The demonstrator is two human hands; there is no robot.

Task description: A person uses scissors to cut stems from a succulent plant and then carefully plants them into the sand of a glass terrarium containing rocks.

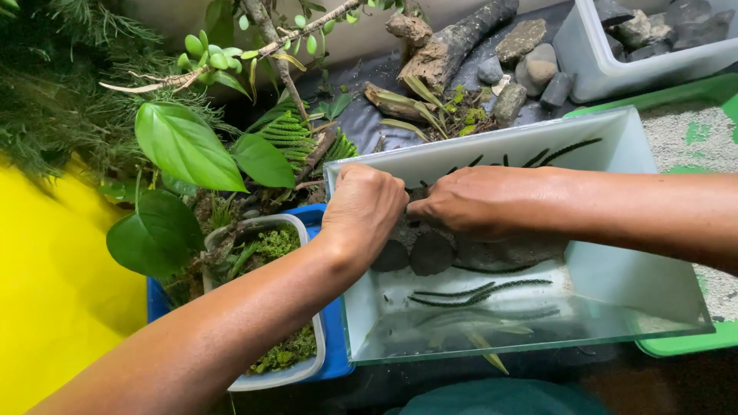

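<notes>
Right now your left hand (pixel 363 211) and your right hand (pixel 480 201) are both down inside the glass tank (pixel 615 284), close together at its back left corner. Your fingers curl over a cluster of dark stones (pixel 430 252) that sit on the tank floor against the back wall; whether either hand actually grips a stone you cannot tell, since the fingertips are hidden. Toward the front edge, the glass shows reflections of fern fronds. Just beside the tank's left wall stands a white tub of moss (pixel 280 346) inside a blue tray (pixel 332 361). Behind the tank lie driftwood (pixel 453 42) and loose rocks (pixel 530 58), and leafy plants (pixel 188 146) crowd the left side.
</notes>
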